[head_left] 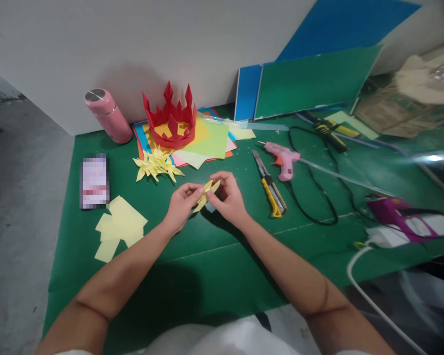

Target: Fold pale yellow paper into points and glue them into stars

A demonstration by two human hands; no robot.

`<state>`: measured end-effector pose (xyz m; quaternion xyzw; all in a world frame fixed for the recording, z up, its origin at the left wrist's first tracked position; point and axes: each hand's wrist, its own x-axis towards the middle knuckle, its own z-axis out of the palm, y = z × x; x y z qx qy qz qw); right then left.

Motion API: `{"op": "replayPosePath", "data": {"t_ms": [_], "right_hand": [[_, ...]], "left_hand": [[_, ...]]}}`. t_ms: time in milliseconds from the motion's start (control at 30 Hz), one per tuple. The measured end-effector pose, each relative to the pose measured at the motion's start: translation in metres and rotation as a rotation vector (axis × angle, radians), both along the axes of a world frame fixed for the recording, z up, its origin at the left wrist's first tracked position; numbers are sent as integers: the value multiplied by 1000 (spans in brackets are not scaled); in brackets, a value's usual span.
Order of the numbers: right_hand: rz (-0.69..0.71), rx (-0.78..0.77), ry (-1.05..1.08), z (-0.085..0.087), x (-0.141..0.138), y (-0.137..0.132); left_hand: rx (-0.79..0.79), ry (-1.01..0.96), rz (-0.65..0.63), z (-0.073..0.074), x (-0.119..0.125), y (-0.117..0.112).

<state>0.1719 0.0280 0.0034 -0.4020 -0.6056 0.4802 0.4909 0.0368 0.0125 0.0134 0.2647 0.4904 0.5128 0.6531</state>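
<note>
My left hand (pixel 182 203) and my right hand (pixel 226 197) meet over the green mat (pixel 214 266), both pinching a small folded yellow paper piece (pixel 206 194) between their fingertips. A pile of similar folded yellow pieces (pixel 156 166) lies just beyond my left hand. Further back stands a red paper crown (pixel 170 121) on a stack of coloured sheets (pixel 207 140). Loose yellow paper squares (pixel 119 228) lie to the left of my left forearm.
A pink bottle (pixel 107 116) lies at the back left and a phone (pixel 94 181) sits left. Right of my hands are a yellow utility knife (pixel 271 187), a pink glue gun (pixel 284 160) with black cord, pliers (pixel 329 132), a purple device (pixel 407 219), and blue and green boards (pixel 311 81).
</note>
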Motion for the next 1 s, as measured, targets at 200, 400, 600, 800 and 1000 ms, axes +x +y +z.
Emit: {"op": "replayPosePath", "data": {"t_ms": [200, 400, 600, 800, 1000], "right_hand": [[-38, 28, 0, -2, 0, 0], [-62, 46, -7, -2, 0, -1], [-23, 2, 60, -1, 1, 0], [24, -84, 94, 1, 2, 2], [-18, 1, 71, -4, 0, 1]], "left_hand": [[10, -3, -52, -3, -3, 1], [21, 9, -93, -4, -4, 2], [5, -14, -90, -5, -5, 3], [29, -5, -105, -7, -6, 3], [-3, 9, -132, -3, -5, 3]]}}
